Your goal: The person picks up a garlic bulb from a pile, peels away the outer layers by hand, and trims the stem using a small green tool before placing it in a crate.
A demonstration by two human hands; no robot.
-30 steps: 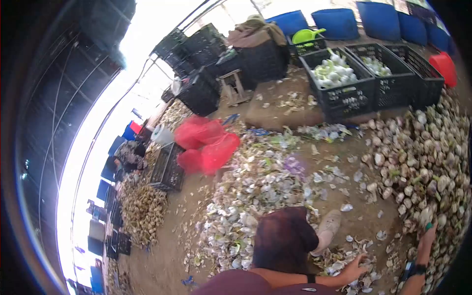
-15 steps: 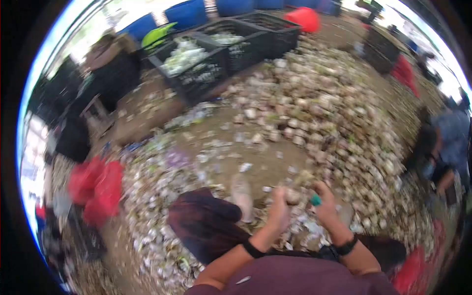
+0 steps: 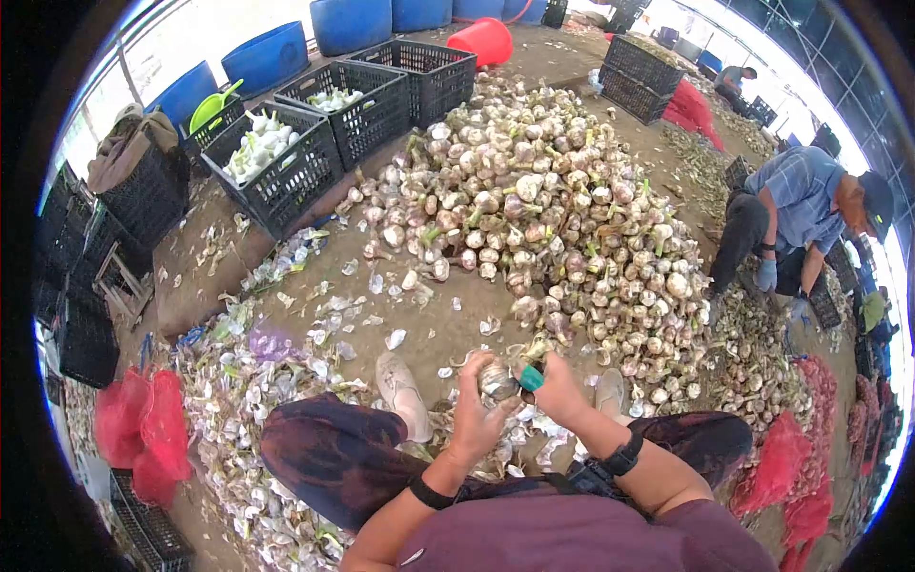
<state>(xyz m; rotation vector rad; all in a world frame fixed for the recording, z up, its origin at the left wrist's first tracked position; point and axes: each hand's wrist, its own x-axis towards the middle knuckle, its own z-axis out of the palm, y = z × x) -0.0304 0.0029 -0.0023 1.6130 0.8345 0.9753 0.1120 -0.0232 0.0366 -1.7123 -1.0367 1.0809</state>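
In front of my lap, my left hand is closed around a garlic bulb with pale, streaked skin. My right hand is closed against the bulb's right side, its thumb in a green cover. Dry stem or root bits stick out above the right fingers, and the fingertips behind the bulb are hidden. Beyond both hands spreads a large heap of unpeeled garlic bulbs. Loose garlic skins cover the ground below and to the left.
Black crates holding peeled white garlic stand at the back left, with a red bucket and blue tubs behind. Red mesh bags lie at left and right. A co-worker bends over at the right; another person sits farther back.
The view has turned to the right and sharpened. My hands, slightly apart before, have come together at the garlic bulb, the green-covered thumb now against it.
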